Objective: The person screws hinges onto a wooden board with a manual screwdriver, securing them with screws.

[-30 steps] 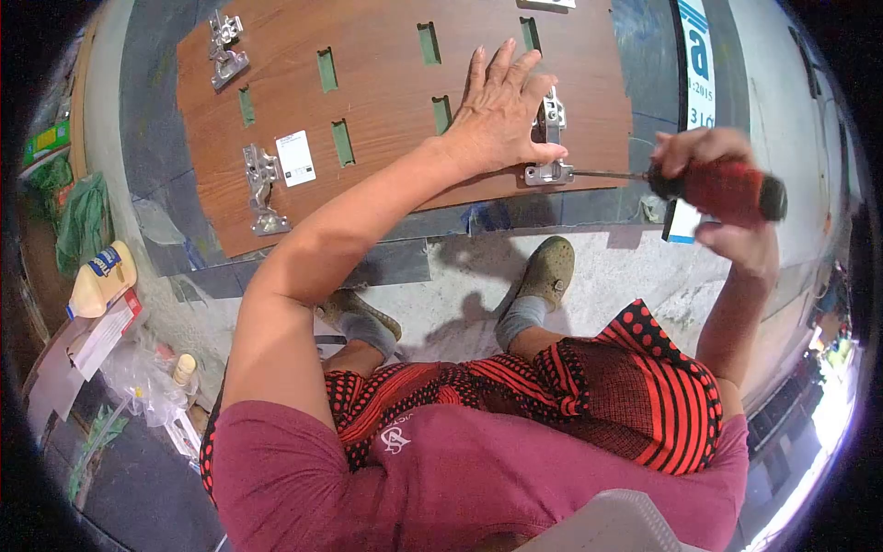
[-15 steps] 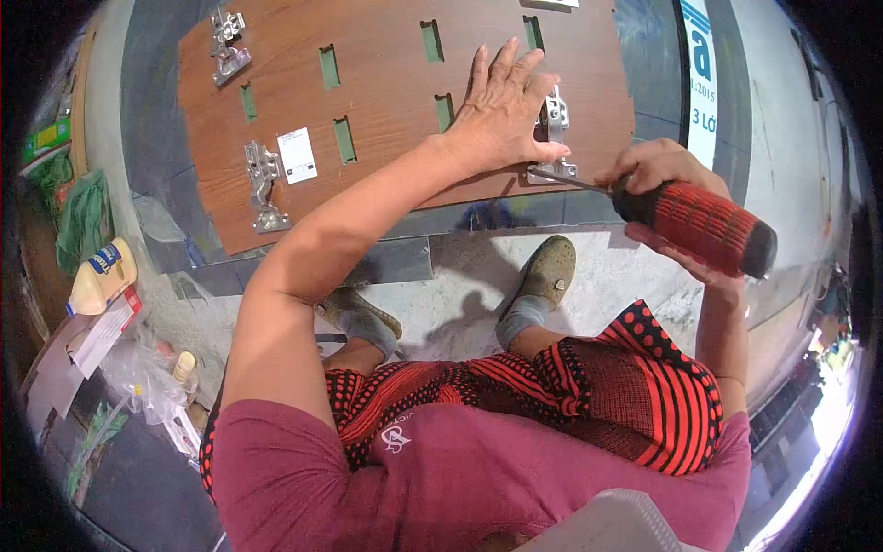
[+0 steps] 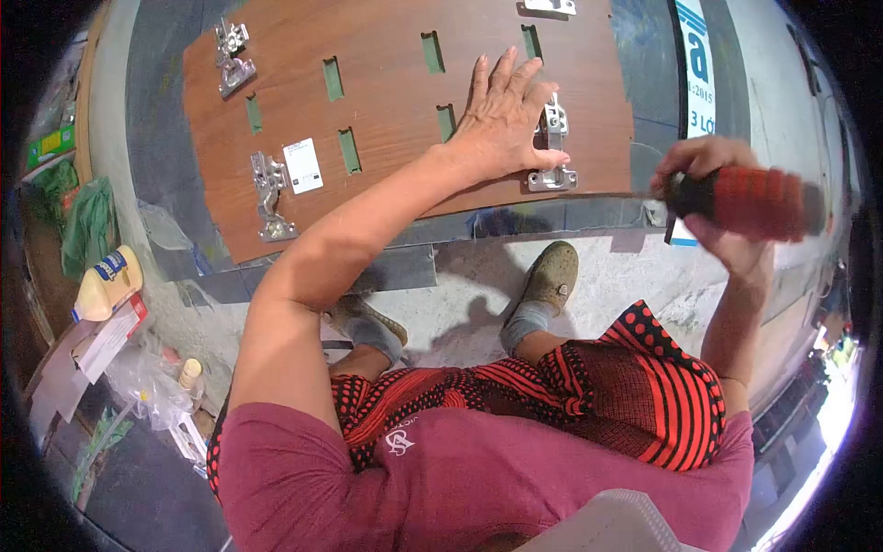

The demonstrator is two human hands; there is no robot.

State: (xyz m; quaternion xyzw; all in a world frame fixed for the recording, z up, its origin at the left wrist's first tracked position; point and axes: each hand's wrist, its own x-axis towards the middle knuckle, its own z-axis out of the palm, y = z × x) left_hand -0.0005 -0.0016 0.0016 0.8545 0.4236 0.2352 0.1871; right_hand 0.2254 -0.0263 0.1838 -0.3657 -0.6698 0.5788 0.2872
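My left hand [image 3: 501, 120] lies flat on the brown wood-look board [image 3: 386, 55], fingers spread. Its thumb and forefinger reach to the metal hinge [image 3: 554, 124] at the board's near right edge, and the thumb touches it. My right hand [image 3: 708, 175] is closed around the thick red-and-black handle of a screwdriver [image 3: 768, 202], slightly blurred. The screwdriver's thin shaft points left, its tip off the hinge, close to the board's edge. Two more hinges, the near-left hinge [image 3: 271, 193] and the far-left hinge [image 3: 234, 60], sit at the left of the board.
A white label [image 3: 302, 166] lies on the board, which has several green-lined slots. Another metal part [image 3: 549, 6] shows at the top edge. On the left are a cream bottle [image 3: 108, 283], green plastic bags [image 3: 89, 225] and clear plastic [image 3: 152, 386]. A printed banner [image 3: 696, 74] stands right.
My right hand has drawn the screwdriver back to the right, and its tip has left the hinge. My left hand stays on the board by the hinge.
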